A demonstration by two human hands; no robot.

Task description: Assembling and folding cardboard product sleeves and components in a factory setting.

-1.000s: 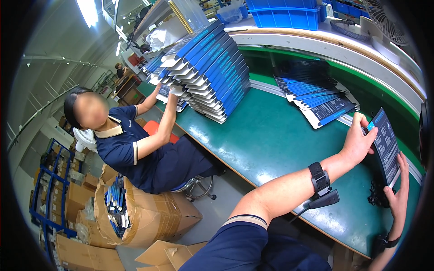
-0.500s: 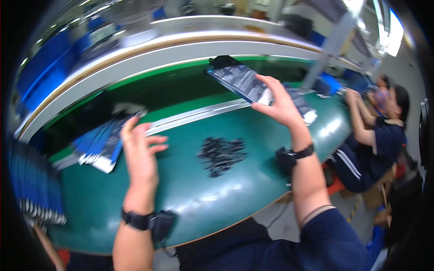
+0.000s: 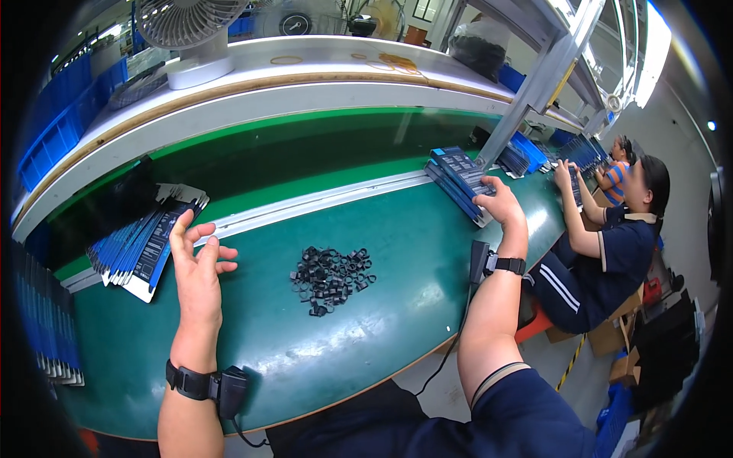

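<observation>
My right hand (image 3: 504, 204) is at the near end of a small pile of flat blue-and-black packages (image 3: 460, 177), towards the right of the green bench. Its thumb and fingers are bent around the end of the top package. My left hand (image 3: 200, 267) is raised with fingers apart and nothing in them. It is just right of a fanned stack of similar blue packages (image 3: 145, 248), and I cannot tell whether a fingertip touches it. Between my hands lies a heap of small black clip-like rings (image 3: 330, 276).
More blue packages (image 3: 47, 324) stand in a row at the left edge. Behind the bench runs a shelf (image 3: 321, 67) with a white fan (image 3: 191, 34) and rubber bands. A metal post (image 3: 527, 99) rises behind the right pile. A co-worker (image 3: 622, 221) sits at right, holding a package.
My right hand has brought a package down and to the right, onto the pile. My left hand stays open near the fanned stack. The whole view has shifted.
</observation>
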